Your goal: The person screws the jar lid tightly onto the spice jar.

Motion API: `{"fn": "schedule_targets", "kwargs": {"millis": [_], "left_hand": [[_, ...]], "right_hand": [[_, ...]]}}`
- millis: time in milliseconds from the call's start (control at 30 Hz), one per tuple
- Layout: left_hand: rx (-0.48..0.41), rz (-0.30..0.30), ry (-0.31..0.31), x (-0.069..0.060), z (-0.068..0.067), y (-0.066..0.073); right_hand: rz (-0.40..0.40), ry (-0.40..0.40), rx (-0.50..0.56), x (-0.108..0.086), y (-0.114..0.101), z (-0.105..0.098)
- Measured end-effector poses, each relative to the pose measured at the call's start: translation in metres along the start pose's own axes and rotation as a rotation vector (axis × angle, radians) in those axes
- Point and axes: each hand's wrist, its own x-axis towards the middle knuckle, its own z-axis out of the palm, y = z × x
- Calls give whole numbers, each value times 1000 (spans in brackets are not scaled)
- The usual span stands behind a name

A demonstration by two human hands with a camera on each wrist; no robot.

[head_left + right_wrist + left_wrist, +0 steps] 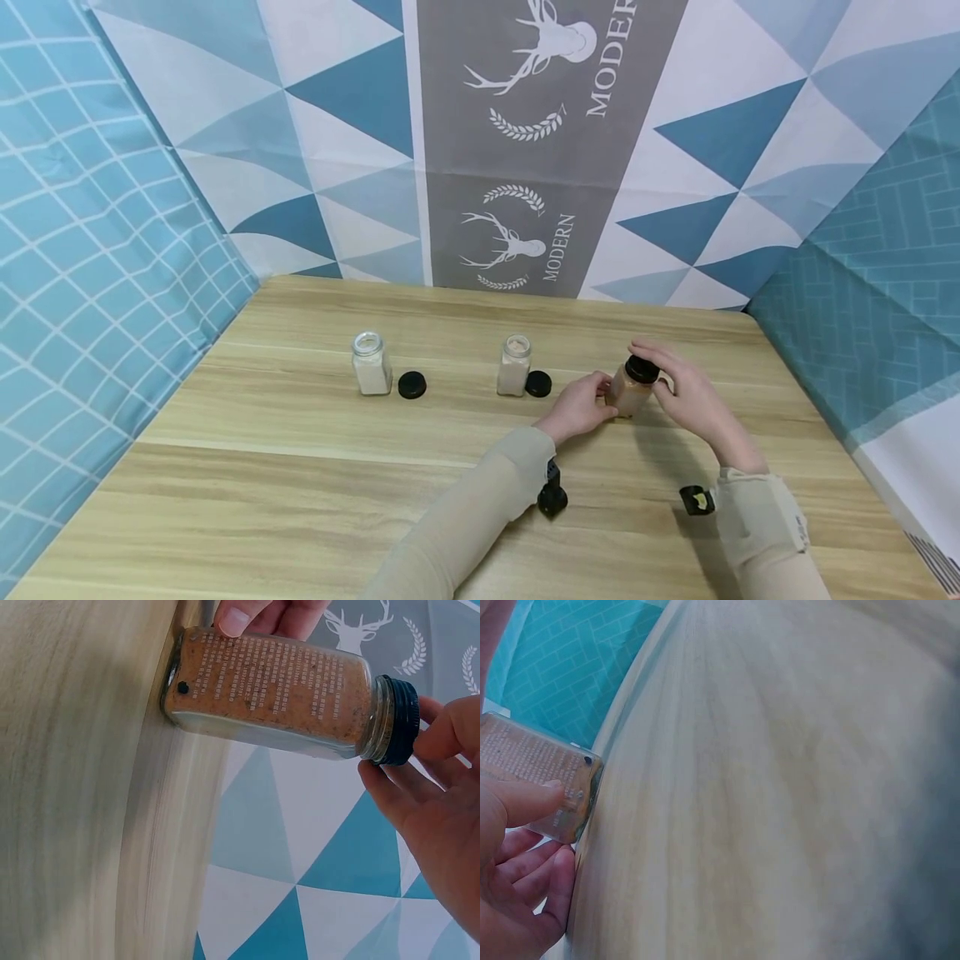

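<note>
A square glass jar (628, 395) of orange-brown spice with a black lid (642, 369) stands on the table at the right. My left hand (579, 407) holds the jar low on its side; in the left wrist view the thumb of the left hand (517, 855) lies across the printed text. The fingers of my right hand (693, 398) are curled round the lid. In the right wrist view the lid (399, 720) sits on the neck of the jar (274, 690), with the right hand (442, 772) gripping its rim.
Two lidless jars of pale powder stand on the wooden table (300, 483): one at the left (372, 371), one in the middle (513, 373). A black lid (412, 384) lies right of the first, another (538, 383) right of the second. Patterned cloths hang behind and beside the table.
</note>
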Motion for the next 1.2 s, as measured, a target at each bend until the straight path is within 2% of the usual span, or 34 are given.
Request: {"fn": "schedule_targets", "kwargs": {"millis": [433, 733, 1200], "left_hand": [[13, -9, 3, 0, 2, -1], [9, -15, 5, -1, 1, 1], [14, -14, 3, 0, 2, 0]], "right_hand": [[-21, 47, 8, -3, 3, 3], [9, 42, 44, -3, 4, 4], [29, 48, 26, -6, 3, 4]]}}
